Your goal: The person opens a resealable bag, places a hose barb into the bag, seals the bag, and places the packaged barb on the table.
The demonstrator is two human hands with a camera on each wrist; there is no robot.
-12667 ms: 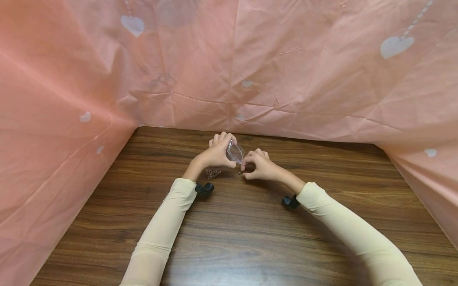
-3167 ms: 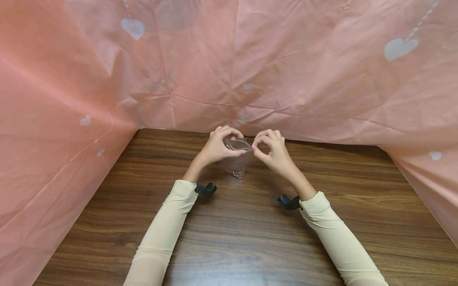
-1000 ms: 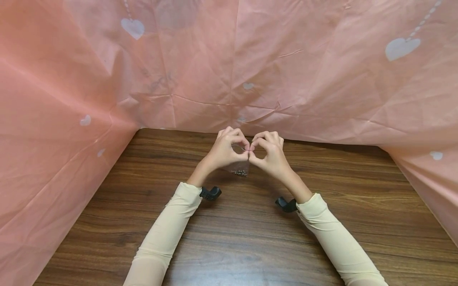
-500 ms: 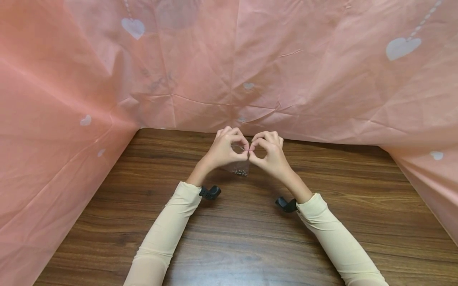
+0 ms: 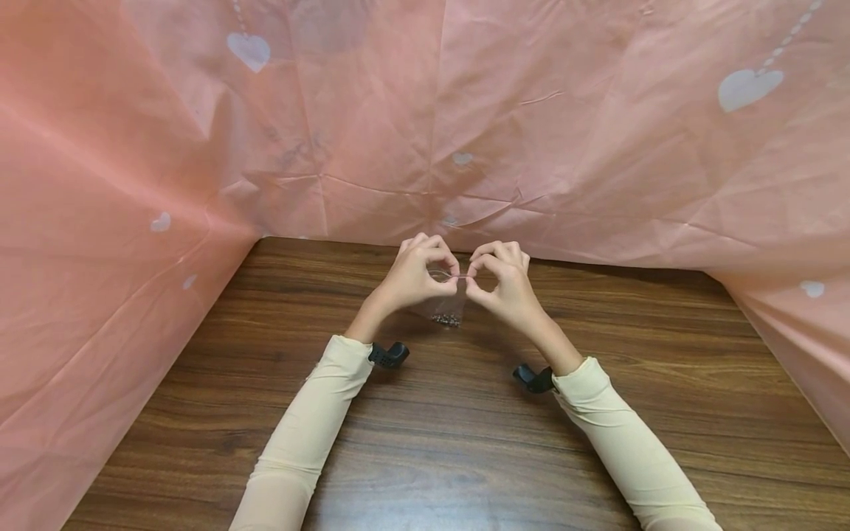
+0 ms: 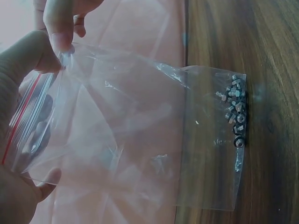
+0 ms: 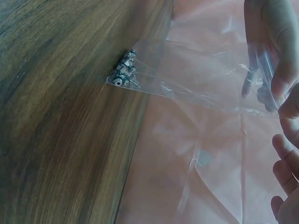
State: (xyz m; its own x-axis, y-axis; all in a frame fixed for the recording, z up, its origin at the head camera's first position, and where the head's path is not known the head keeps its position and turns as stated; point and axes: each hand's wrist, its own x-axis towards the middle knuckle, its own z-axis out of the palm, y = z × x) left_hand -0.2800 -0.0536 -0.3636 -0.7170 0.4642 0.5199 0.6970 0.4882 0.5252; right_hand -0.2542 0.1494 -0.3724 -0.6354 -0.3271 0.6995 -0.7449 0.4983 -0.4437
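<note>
A clear zip bag (image 6: 140, 130) with a red line along its mouth hangs between both hands over the back of the table. My left hand (image 5: 406, 280) grips the bag's mouth, thumb and fingers curled round it. At the mouth's right corner, my right hand (image 5: 511, 287) pinches the edge between thumb and index finger. Several small metal fittings (image 6: 238, 112) with dark rings lie gathered along the bag's bottom, and the right wrist view shows the same fittings (image 7: 124, 72) close to the wood. The mouth gapes slightly on the left side.
A brown wood-grain table (image 5: 425, 442) spreads beneath the hands. Pink cloth (image 5: 372, 147) with white hearts rises behind the table and at both sides, close behind the fingers. Each wrist wears a black band with a camera mount (image 5: 390, 355).
Earlier the right hand held a small metal piece beside the bag. Later it came to the mouth's corner and pinched it. Over the last half second, the two hands' fingertips have parted slightly.
</note>
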